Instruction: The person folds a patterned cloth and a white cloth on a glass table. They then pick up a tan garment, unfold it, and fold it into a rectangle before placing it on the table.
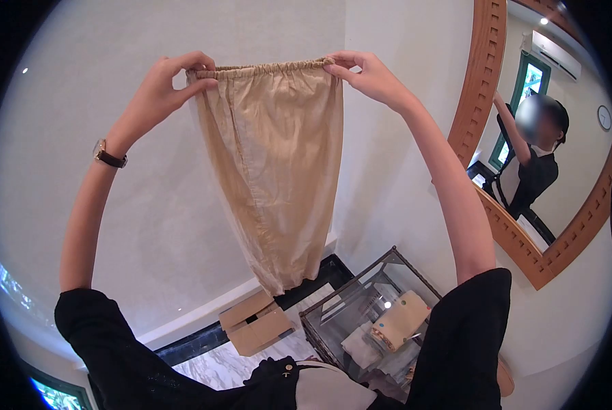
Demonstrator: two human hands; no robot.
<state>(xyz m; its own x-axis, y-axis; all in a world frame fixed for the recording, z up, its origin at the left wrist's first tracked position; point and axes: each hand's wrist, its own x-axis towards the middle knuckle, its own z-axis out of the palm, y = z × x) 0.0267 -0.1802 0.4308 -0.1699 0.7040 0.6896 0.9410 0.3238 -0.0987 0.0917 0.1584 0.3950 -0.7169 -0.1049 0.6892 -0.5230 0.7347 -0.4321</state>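
A shiny gold-beige cloth garment with a gathered elastic waistband hangs upright in front of the wall, tapering toward its lower edge. My left hand pinches one end of the waistband between thumb and fingers. At the other end, my right hand grips the band the same way, so the top is stretched nearly level between both hands. A long seam runs down the garment's left part. Both arms are raised, and a wristwatch is on my left wrist.
Below stands a glass-topped case with a rolled yellow cloth and other items. An opened cardboard box sits on the marble floor beside it. At right, a wood-framed mirror on the wall reflects a person with an arm raised.
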